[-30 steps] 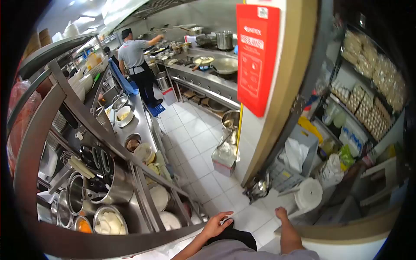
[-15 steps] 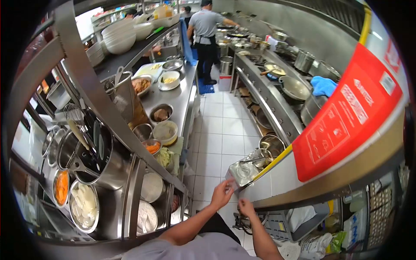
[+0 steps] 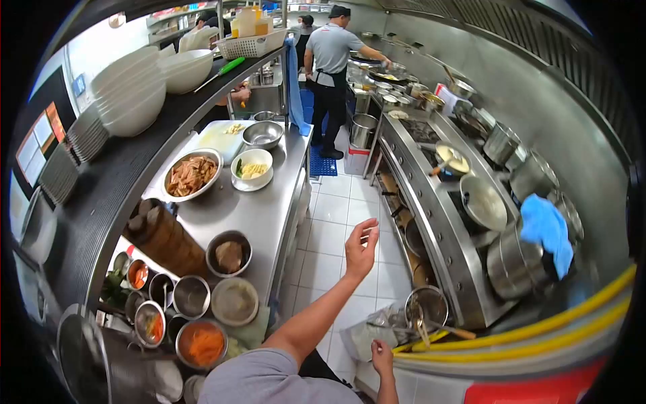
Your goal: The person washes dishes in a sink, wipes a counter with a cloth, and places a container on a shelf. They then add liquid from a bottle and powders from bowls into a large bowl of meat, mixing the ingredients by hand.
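My left hand point(image 3: 361, 250) is held out over the tiled aisle, palm turned sideways, fingers loosely bent and apart, with nothing in it. Lower down, my right hand point(image 3: 381, 357) is near the yellow-edged counter end, its fingers curled in and no object showing in them. Close by my right hand are a clear plastic-looking container point(image 3: 367, 333) and a steel pot point(image 3: 426, 306) with utensils lying across it. To the left of my left arm, a bowl with a piece of meat point(image 3: 229, 256) and a lidded round tub point(image 3: 235, 301) stand on the steel counter.
A person in a grey shirt point(image 3: 332, 50) works at the far stove. The stove line point(image 3: 464, 252) with pans runs along the right; a steel prep counter point(image 3: 269, 202) runs along the left. Stacked white bowls point(image 3: 131, 94) sit on the shelf. A blue cloth point(image 3: 546, 232) drapes a pot.
My view has moved forward and turned, bringing the prep counter and stove closer. My left hand has reached forward, away from my right hand. The red panel has slid to the lower edge.
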Motion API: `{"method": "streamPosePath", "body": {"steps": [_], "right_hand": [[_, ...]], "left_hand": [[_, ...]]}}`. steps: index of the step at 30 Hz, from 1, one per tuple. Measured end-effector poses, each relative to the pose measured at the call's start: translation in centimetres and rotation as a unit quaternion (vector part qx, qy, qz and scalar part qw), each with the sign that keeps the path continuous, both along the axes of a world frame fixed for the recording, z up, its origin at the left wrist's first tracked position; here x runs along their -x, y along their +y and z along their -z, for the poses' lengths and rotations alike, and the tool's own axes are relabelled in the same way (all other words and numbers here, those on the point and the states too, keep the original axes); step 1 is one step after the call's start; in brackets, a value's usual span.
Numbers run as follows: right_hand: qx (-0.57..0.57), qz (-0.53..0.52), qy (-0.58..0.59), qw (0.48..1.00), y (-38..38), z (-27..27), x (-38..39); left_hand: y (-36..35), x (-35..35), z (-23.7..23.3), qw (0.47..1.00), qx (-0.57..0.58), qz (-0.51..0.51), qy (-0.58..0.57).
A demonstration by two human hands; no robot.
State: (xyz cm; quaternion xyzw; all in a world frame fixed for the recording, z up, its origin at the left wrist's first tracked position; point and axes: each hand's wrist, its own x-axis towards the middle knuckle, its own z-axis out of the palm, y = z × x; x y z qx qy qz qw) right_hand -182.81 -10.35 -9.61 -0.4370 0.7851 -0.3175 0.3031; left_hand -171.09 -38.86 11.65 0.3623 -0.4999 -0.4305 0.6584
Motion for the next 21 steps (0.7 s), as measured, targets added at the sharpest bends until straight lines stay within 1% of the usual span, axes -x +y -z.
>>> {"method": "streamPosePath", "body": {"steps": [2, 3, 4, 5, 6, 7, 9, 11, 12, 14, 15, 16, 17, 18, 19, 20, 21], "right_hand": [[-0.055, -0.005, 0.022, 0.998, -2.7, 0.6, 1.2], [-0.063, -0.024, 0.014, 0.998, -4.4, 0.9, 1.9], [-0.067, -0.032, 0.004, 0.997, -7.2, -0.3, 2.3], [-0.066, -0.028, -0.007, 0.997, -9.9, -1.4, 2.5], [-0.046, -0.040, -0.007, 0.998, -12.7, -1.4, 2.9], [-0.023, -0.047, -0.004, 0.999, -15.4, -1.7, 3.5], [0.004, -0.086, 0.039, 0.996, -21.8, -4.6, 3.7], [0.015, -0.099, 0.003, 0.995, -28.7, -6.0, 3.8], [0.019, -0.129, -0.021, 0.991, -32.9, -6.3, 3.4], [0.061, -0.205, -0.032, 0.976, -41.2, -7.0, 2.2], [0.100, -0.251, -0.027, 0.962, -45.9, -6.3, 1.3], [0.121, -0.258, -0.069, 0.956, -50.2, -11.1, -2.4], [0.142, -0.285, -0.078, 0.945, -54.3, -12.3, -4.8], [0.162, -0.325, -0.055, 0.930, -58.0, -14.3, -7.5], [0.169, -0.355, -0.073, 0.917, -60.9, -16.8, -10.7], [0.212, -0.391, -0.093, 0.891, -64.0, -17.5, -13.7], [0.250, -0.438, -0.061, 0.862, -66.9, -17.7, -16.6]], "left_hand": [[-6.1, -2.1, -0.3, 0.999, -0.005, -0.011, -0.031], [-9.2, -3.2, -0.5, 0.999, -0.008, -0.050, -0.018], [-12.1, -4.2, 0.0, 0.997, 0.013, -0.058, 0.047], [-13.9, -5.8, -0.3, 0.996, -0.003, -0.073, 0.044], [-15.5, -6.9, -0.8, 0.991, -0.022, -0.078, 0.108], [-17.1, -8.7, -0.4, 0.992, -0.053, -0.084, 0.079], [-19.9, -11.5, 0.6, 0.987, -0.057, -0.106, 0.107], [-21.1, -14.2, 0.5, 0.981, -0.042, -0.171, 0.080], [-22.1, -15.4, 0.1, 0.981, -0.033, -0.183, 0.062], [-22.1, -19.2, 0.0, 0.970, -0.024, -0.243, 0.011], [-22.2, -21.3, 0.0, 0.964, -0.004, -0.265, 0.007], [-21.7, -23.5, 0.0, 0.949, -0.009, -0.315, -0.025], [-22.1, -25.6, -0.5, 0.932, -0.006, -0.359, -0.054], [-21.7, -27.8, -0.5, 0.913, -0.036, -0.402, -0.056], [-21.3, -29.8, -0.2, 0.882, -0.034, -0.465, -0.074], [-21.0, -31.9, 0.7, 0.855, -0.035, -0.510, -0.084], [-20.6, -33.9, 1.1, 0.829, -0.037, -0.550, -0.090]]}}
